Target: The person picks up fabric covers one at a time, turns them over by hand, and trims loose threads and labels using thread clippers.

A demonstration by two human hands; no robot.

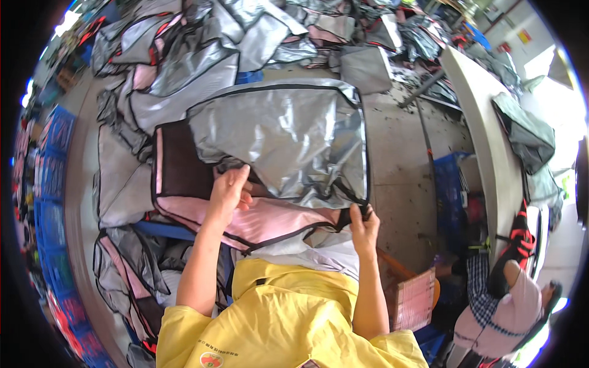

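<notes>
Silver panel spread between two bare hands, with loose fabric crowding the table

At the far left, blue crates (pixel 56 132) form a long row along the rim of the view. Next come a pale grey piece (pixel 119 190) lying flat and, below it, a tangle of grey and pink pieces (pixel 126 270). A large heap of silver fabric (pixel 267 40) fills the far side of the table, its near pieces lying close against the work. Right of it sits a flat grey piece (pixel 365 69). Further right come a blue crate (pixel 451 190), a long pale board (pixel 472 116) and, at lower right, another person (pixel 491 322) near red-and-black material (pixel 520 239). A slatted pink panel (pixel 413 300) stands beside the wearer's right elbow.

The silver panel (pixel 276 138) lies in the middle, directly before the wearer, shiny and creased, edged in black binding. At its left shows a dark brown section (pixel 181 153) with a pink strip; below runs rumpled pink fabric (pixel 245 214), also black-edged. Whether these are all joined is unclear.

The left hand (pixel 230 191) is at the panel's crumpled lower-left edge, fingers loosely curled; whether it grips cannot be told. The right hand (pixel 364 226) pinches the panel's lower-right corner.
</notes>
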